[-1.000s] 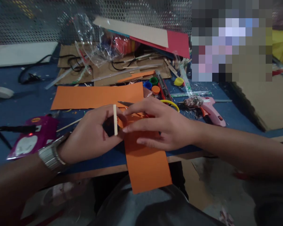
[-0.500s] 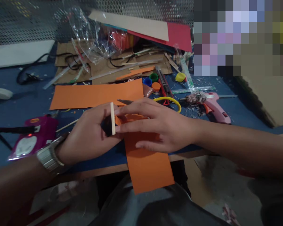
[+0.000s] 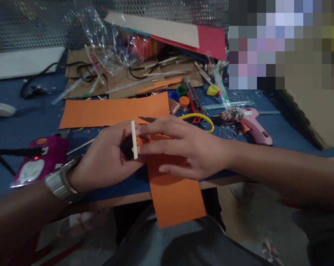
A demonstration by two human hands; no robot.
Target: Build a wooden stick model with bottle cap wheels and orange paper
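My left hand (image 3: 108, 155), a metal watch at its wrist, is curled around the near end of an orange paper strip (image 3: 178, 201); its fingertips are mostly hidden. A short, flat wooden stick (image 3: 134, 140) stands nearly upright between the two hands. Reaching in from the right, my right hand (image 3: 183, 147) lies over the strip, two fingertips against the stick and the lower finger apart. The strip hangs past the table edge above my lap. Just beyond my hands are scissors with a yellow handle (image 3: 211, 123), partly covered, and a second orange paper strip (image 3: 114, 112).
A pink glue gun (image 3: 257, 127) lies at the right, beside a brown board (image 3: 316, 118). Paint pots (image 3: 181, 91) and a box cutter (image 3: 193, 94) sit behind the hands. At the left is a purple device (image 3: 54, 151) with a cable. Cardboard (image 3: 122, 83) and plastic wrap lie farther back.
The wooden stick's lower end has shifted slightly to the right. Both hands otherwise keep nearly the same place and grip.
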